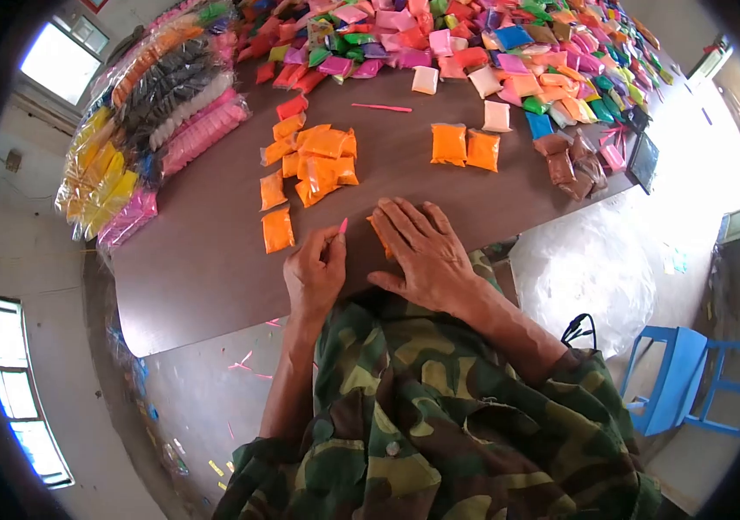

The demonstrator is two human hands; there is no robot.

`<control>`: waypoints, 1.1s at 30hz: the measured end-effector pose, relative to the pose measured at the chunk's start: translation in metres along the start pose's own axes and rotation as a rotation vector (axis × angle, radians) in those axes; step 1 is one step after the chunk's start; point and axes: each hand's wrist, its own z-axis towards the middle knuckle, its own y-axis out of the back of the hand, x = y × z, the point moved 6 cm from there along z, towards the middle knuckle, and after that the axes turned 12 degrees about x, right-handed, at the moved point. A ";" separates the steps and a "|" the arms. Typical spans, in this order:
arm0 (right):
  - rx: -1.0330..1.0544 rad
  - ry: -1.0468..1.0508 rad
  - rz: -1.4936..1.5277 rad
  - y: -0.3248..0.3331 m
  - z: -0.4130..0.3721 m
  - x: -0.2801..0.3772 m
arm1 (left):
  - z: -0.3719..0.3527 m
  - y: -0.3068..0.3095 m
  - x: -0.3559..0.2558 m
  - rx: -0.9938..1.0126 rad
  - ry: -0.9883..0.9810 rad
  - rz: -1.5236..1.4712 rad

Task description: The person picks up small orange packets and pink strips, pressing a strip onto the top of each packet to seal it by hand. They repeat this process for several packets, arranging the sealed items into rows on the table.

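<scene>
My left hand (pixel 316 270) is closed near the front edge of the table, with the tip of a pink strip (pixel 343 225) sticking up from its fingers. Beside it, my right hand (pixel 424 251) lies flat, fingers stretched out, over an orange packet (pixel 378 232) that is mostly hidden beneath it. Ahead of my left hand sits a pile of orange packets (pixel 322 156), with single ones such as an orange packet (pixel 278 230) to its left. Two more orange packets (pixel 449 144) lie side by side beyond my right hand.
A big heap of mixed coloured packets (pixel 439 43) covers the table's far side. Bagged rows of packets (pixel 149 113) stand at left. Brown packets (pixel 574 165) lie at right, and another pink strip (pixel 381 107) farther back. A blue stool (pixel 673 373) stands on the floor at right.
</scene>
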 end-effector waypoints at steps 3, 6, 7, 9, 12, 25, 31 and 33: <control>0.008 -0.012 -0.014 -0.002 0.001 0.001 | -0.001 0.000 -0.003 0.002 0.004 0.002; 0.010 -0.019 -0.033 0.003 0.001 0.005 | 0.001 -0.002 -0.003 -0.031 -0.034 0.018; 0.007 -0.017 -0.034 0.004 0.001 0.006 | 0.001 -0.002 -0.003 -0.032 -0.034 0.018; -0.016 -0.001 -0.035 0.006 0.001 0.007 | -0.001 0.000 -0.003 -0.023 -0.013 0.022; -0.092 0.024 0.002 0.019 0.006 0.000 | -0.001 -0.001 -0.003 -0.016 0.010 0.035; 0.081 -0.230 0.327 0.043 0.018 -0.041 | -0.006 -0.002 -0.001 -0.023 0.025 0.036; -0.015 -0.310 0.677 0.052 -0.009 -0.077 | -0.003 0.001 -0.010 -0.060 -0.046 0.081; -0.132 -0.315 0.774 0.059 -0.020 -0.096 | -0.003 0.002 -0.011 -0.030 -0.022 0.074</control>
